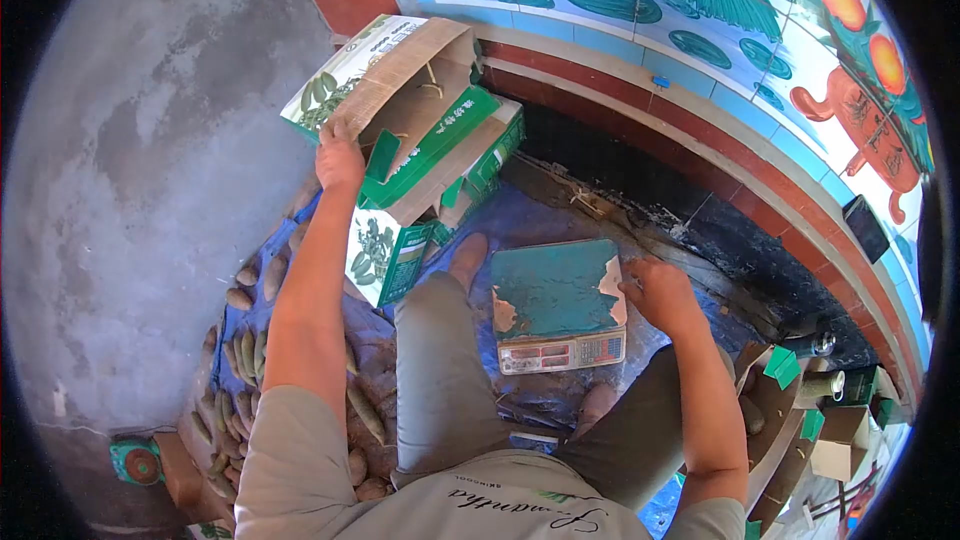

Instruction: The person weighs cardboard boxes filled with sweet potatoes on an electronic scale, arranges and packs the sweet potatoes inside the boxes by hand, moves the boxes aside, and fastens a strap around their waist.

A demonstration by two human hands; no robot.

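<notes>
My left hand point(341, 157) is closed on the near edge of a printed cardboard box point(408, 75), tilted with its open side toward me. That box rests against more green and white cartons point(392, 250). By the right edge of a digital scale point(556, 302), my right hand point(660, 296) has its fingers curled. Whether they touch the scale or hold something small is hidden. The scale stands on the floor between my legs, its worn green platform bare and its display and keypad facing me.
Long green vegetables and brown tubers point(243, 355) lie on a blue sheet point(375, 335) to my left. Open cartons point(775, 410) and a jar point(822, 385) stand at the right. A painted tile wall point(690, 0) runs along the back, above a dark ledge.
</notes>
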